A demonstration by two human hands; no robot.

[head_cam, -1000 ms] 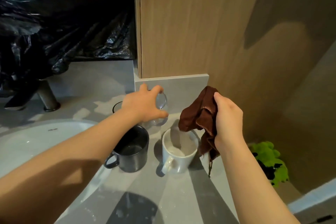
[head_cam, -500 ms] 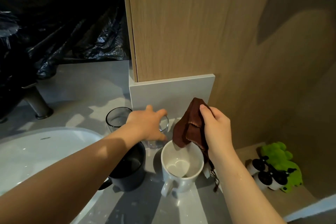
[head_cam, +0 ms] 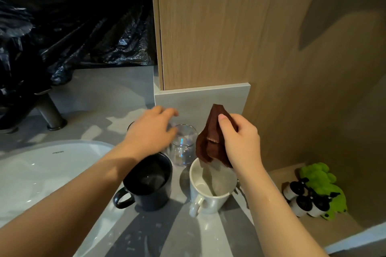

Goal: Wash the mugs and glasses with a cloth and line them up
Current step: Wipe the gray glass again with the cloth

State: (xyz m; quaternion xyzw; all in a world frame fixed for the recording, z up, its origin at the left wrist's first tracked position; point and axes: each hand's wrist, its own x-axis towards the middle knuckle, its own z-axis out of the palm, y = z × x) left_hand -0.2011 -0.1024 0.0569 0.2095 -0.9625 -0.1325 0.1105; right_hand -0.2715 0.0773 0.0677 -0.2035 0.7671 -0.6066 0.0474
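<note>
A clear glass (head_cam: 184,146) stands upright on the grey counter (head_cam: 188,233), behind a black mug (head_cam: 150,181) and a white mug (head_cam: 211,185). My left hand (head_cam: 150,131) hovers just left of the glass with fingers loosely spread; its thumb is near the rim but nothing is gripped. It hides most of a second glass, of which only an edge (head_cam: 130,125) shows. My right hand (head_cam: 240,142) grips a bunched brown cloth (head_cam: 208,142), which hangs over the far rim of the white mug.
A white sink basin (head_cam: 41,173) lies at the left, with a metal tap base (head_cam: 51,115) behind it. Black plastic sheeting (head_cam: 62,16) covers the back left. A wooden panel (head_cam: 208,27) rises behind the glasses. On a lower shelf at the right sit a green toy (head_cam: 321,185) and small bottles (head_cam: 302,200).
My left hand brought the clear glass down onto the counter behind the mugs and released it. My right hand lowered the cloth towards the white mug.
</note>
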